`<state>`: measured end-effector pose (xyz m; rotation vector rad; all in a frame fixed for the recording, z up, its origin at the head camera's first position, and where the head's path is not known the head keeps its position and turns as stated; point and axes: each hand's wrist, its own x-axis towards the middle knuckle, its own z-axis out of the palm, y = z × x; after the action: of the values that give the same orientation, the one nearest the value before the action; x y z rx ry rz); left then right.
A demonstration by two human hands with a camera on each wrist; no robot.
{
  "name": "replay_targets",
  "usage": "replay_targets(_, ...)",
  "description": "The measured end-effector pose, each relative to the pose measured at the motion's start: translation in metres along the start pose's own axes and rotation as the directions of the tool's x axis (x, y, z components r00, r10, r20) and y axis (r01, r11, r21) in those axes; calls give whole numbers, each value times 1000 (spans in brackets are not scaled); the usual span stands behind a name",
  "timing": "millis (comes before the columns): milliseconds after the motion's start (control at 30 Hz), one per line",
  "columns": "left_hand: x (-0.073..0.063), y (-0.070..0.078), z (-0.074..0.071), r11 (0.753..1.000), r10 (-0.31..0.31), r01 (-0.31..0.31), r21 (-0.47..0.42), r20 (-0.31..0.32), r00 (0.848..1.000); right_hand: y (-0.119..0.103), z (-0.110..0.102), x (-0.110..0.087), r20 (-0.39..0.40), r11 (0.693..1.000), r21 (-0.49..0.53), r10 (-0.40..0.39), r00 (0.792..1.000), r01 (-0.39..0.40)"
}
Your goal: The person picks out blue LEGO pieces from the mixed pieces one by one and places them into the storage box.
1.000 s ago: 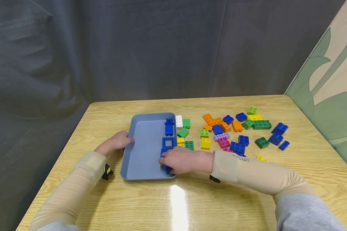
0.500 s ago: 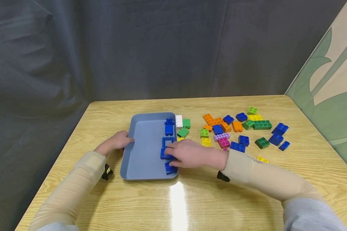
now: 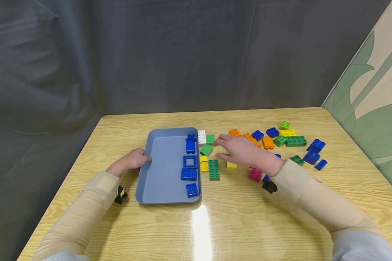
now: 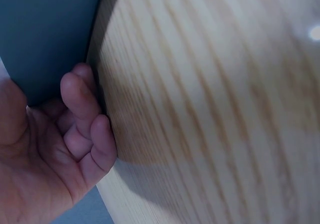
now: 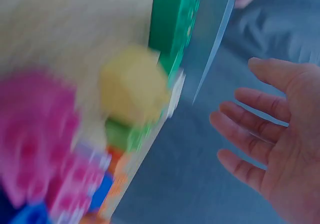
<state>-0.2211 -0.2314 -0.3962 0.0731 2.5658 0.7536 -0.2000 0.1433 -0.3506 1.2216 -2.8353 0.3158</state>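
My left hand [image 3: 135,158] grips the left rim of the grey-blue tray [image 3: 164,202], thumb over the edge. In the left wrist view its fingers [image 4: 82,101] curl against the tray's outer wall. Inside the tray, along the right side, lie several blue bricks, among them a square frame piece [image 3: 190,156] and a 2x2 brick [image 3: 192,190]. My right hand [image 3: 243,148] is above the table right of the tray, fingers spread and holding nothing. A yellow brick [image 3: 232,165] is partly hidden beneath it. The right wrist view confirms the bare palm [image 5: 300,149].
Beside the tray's right wall lie a white brick [image 3: 201,137], a long green brick [image 3: 213,169] and yellow bricks [image 3: 204,166]. Farther right are scattered orange, pink, green and blue bricks [image 3: 316,145]. A dark cloth [image 3: 183,58] hangs behind the table.
My right hand has let go of the blue bricks in the tray and moved right and away from me, over the loose bricks. The left hand stays on the rim.
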Motion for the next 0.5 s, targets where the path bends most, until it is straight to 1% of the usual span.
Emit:
replay_targets(133, 0, -1, -1, 1000, 0, 0, 1, -2, 1000, 23, -8, -5, -13, 994, -19, 111, 994, -111)
replay_targets(233, -1, -1, -1, 1000, -6, 6, 4, 0, 1000, 39, -11, -8, 0, 981, -3, 195, 981, -195)
replay_targets(367, 0, -1, -1, 1000, -6, 6, 3, 4, 1000, 59, -17, -12, 28, 952, 7, 304, 952, -304)
replay_targets(500, 1, -2, -1, 1000, -5, 5, 7, 2, 1000, 79, -24, -17, 31, 921, 1, 389, 921, -389)
